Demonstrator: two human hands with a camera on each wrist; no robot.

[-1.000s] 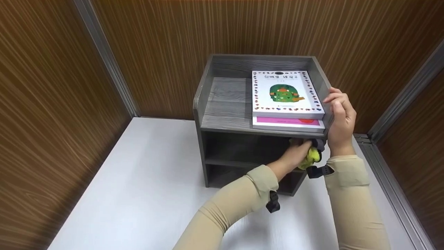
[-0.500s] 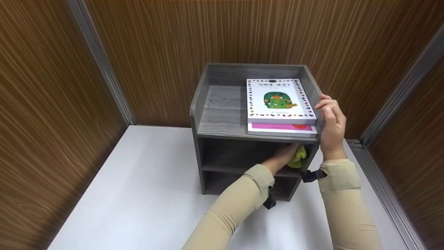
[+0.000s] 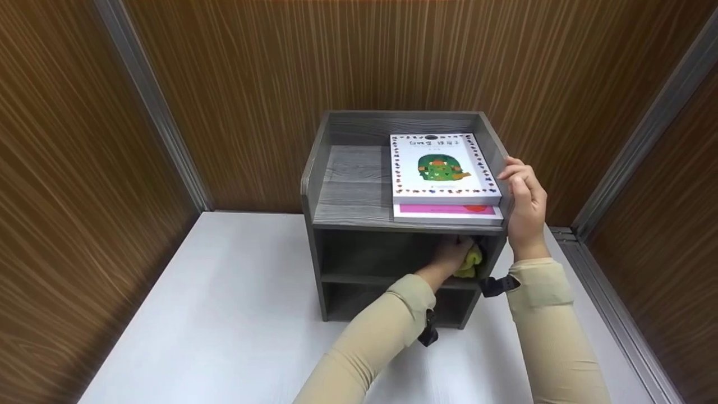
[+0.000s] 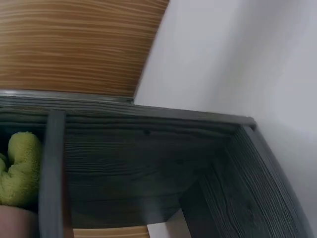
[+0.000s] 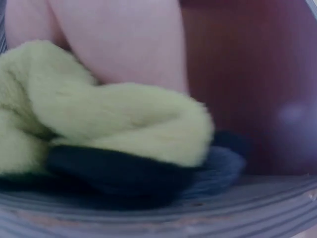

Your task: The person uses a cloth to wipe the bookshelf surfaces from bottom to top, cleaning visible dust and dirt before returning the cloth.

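Note:
My left hand [image 3: 451, 255] reaches into the upper compartment of a grey wooden shelf unit [image 3: 350, 168], at its right side. It holds a fuzzy yellow-green cloth [image 3: 468, 265], bunched up, its fingers partly hidden behind the folds. Close up in the right wrist view, the cloth [image 5: 138, 114] shows dark blue and grey parts underneath, low over the shelf board. The left wrist view catches only a corner of the cloth [image 4: 22, 168], past a dividing board. With fingers bent over the top edge, my right hand [image 3: 524, 207] grips the unit's right side panel.
Two books lie stacked on the unit's top: a white one with a green picture [image 3: 406, 174] over a pink-and-white one [image 3: 432, 210]. A lower compartment [image 3: 350, 300] opens beneath. The unit stands on a white surface [image 3: 241, 292] between brown wood-grain walls [image 3: 252, 101].
My left hand has moved the cloth from the compartment's front right edge inward. My right hand keeps its grip on the side panel. The whole head view has shifted slightly.

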